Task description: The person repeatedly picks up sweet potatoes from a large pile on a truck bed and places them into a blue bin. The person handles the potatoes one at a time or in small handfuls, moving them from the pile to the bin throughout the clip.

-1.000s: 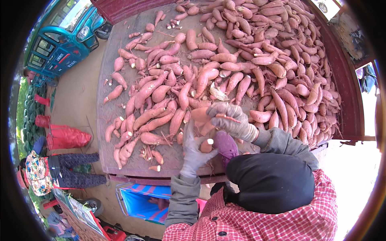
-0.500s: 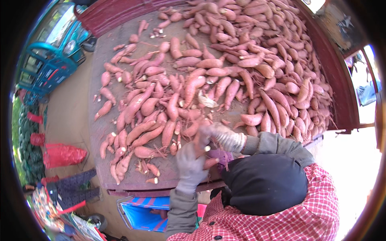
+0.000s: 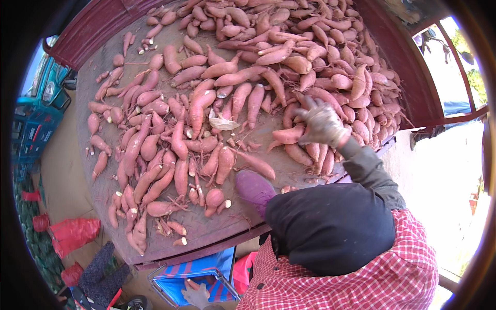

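My right hand, in a dirty pale glove, reaches over the heap of sweet potatoes at the right. Its fingers are spread over several of them with none held. In the blue and red striped bag below the bed's front edge is my left hand, also gloved. Its fingers look apart, beside a sweet potato inside the bag. A looser group of sweet potatoes, several with pale cut ends, covers the left of the bed.
My purple shoe rests on the truck bed, with my dark-clad knee in front. Red side boards border the bed. On the ground at left are red mesh sacks, a blue vehicle and another person's dark-clothed legs.
My hands have parted from the sweet potato they worked on together. The left went down into the striped bag; the right moved out to the heap. The whole view shifted.
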Demonstrator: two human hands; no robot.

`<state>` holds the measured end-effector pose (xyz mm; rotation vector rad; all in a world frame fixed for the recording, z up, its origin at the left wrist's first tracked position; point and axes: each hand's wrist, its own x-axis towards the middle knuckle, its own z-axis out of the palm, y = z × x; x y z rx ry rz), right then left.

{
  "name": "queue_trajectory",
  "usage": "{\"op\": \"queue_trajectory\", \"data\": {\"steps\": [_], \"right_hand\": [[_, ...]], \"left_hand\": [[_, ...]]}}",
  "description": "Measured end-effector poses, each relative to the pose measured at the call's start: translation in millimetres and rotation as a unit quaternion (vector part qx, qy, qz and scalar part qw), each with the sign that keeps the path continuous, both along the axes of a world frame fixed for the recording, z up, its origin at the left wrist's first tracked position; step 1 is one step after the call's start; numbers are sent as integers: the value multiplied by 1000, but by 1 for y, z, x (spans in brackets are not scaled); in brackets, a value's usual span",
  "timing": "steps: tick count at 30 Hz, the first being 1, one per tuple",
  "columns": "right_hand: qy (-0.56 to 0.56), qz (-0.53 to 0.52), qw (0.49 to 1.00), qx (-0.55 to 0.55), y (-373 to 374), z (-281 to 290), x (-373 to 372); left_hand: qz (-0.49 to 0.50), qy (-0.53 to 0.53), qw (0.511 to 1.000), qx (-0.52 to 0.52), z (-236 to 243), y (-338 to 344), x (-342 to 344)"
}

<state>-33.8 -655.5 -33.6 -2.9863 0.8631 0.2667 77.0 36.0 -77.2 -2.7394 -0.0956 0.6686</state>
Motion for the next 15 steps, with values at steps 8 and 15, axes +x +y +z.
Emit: {"op": "queue_trajectory", "data": {"steps": [8,15], "right_hand": [[-6,-23,1000,10,-10,-44,-2],[-359,-241,762,483,-68,-48,5]], "left_hand": [[-94,-136,929,-331,-28,-67,65],[-168,-30,786,-594,-20,-200,96]]}}
